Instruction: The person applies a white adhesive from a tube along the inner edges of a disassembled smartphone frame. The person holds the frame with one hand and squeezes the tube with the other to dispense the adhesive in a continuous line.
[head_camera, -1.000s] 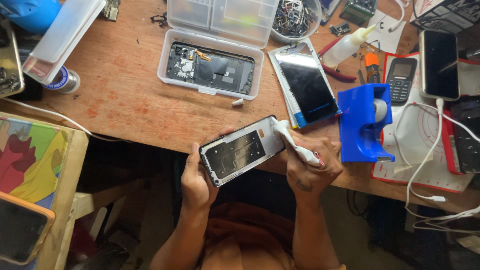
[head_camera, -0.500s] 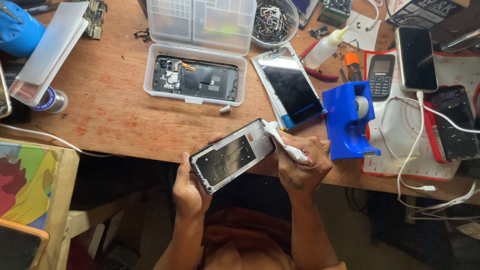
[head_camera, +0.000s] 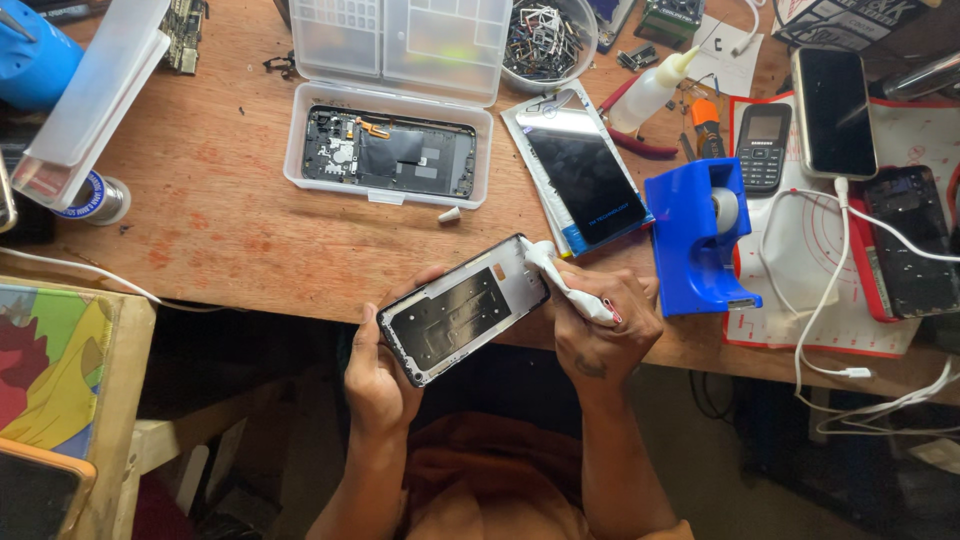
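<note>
Left hand (head_camera: 378, 378) fingers clamped on 1 phone frame (head_camera: 463, 310), just below desk edge (head_camera: 250, 290). Right hand (head_camera: 600, 325) pinching 1 white tool (head_camera: 565, 285), tip on frame's top corner. 1 blue tape dispenser (head_camera: 700, 240) right of frame.

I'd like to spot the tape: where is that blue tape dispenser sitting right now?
In the head view, the blue tape dispenser stands on the wooden table right of centre, between the flat phone screen and the white cable, just beyond the right hand.
</note>
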